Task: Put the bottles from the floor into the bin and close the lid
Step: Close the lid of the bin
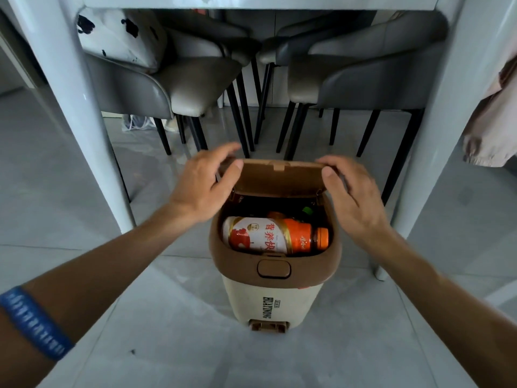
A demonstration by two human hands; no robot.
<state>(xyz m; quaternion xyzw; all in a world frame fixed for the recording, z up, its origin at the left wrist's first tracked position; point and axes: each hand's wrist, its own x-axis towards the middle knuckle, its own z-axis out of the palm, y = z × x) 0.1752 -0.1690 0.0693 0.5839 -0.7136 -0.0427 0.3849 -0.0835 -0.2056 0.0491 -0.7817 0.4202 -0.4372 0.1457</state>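
Note:
A cream bin (272,298) with a brown rim stands on the floor in front of me. Its brown lid (278,177) is raised at the back, tilted toward me. Inside lies an orange bottle (277,236) on its side, cap to the right; a green cap (307,210) and another orange bottle show behind it. My left hand (205,183) grips the lid's left edge, thumb on the underside. My right hand (351,194) holds the lid's right edge the same way.
A white table stands over the bin, with legs at left (72,119) and right (430,135). Grey chairs (179,85) with black legs sit behind. A beige cloth (492,119) hangs at far right. Grey tiled floor surrounds the bin.

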